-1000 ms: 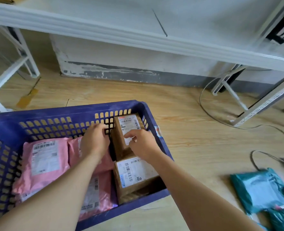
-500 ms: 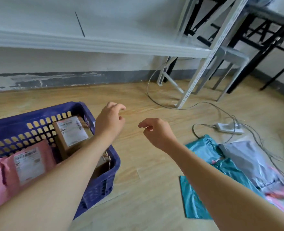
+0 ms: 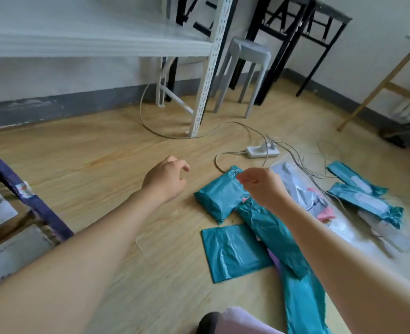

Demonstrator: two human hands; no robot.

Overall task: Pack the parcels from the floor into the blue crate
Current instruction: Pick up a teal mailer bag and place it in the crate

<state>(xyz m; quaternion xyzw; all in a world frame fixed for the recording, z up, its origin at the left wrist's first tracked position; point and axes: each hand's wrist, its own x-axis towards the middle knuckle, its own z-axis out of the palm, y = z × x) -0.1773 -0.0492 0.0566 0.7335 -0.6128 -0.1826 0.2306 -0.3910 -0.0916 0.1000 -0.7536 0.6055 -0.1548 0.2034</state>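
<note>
The blue crate [image 3: 37,208] shows only its right corner at the left edge, with brown labelled boxes [image 3: 8,251] inside. Several teal plastic parcels lie on the wooden floor at the right: a plump one [image 3: 217,196], a flat one [image 3: 232,251], a long one [image 3: 271,235] and two more [image 3: 365,198] farther right. A grey parcel [image 3: 293,182] lies among them. My left hand [image 3: 166,180] hovers over bare floor, fingers loosely curled, holding nothing. My right hand [image 3: 261,185] hangs just above the plump teal parcel, fingers loosely curled and empty.
A white power strip [image 3: 261,151] with trailing cables lies beyond the parcels. A white metal shelf leg [image 3: 208,75], a grey stool [image 3: 249,59] and black table legs [image 3: 278,59] stand at the back. A wooden frame [image 3: 377,85] stands at the right.
Both hands have left the crate and swung right over the floor. The view turned right with them, so the crate slid to the left edge and the teal parcels came into view.
</note>
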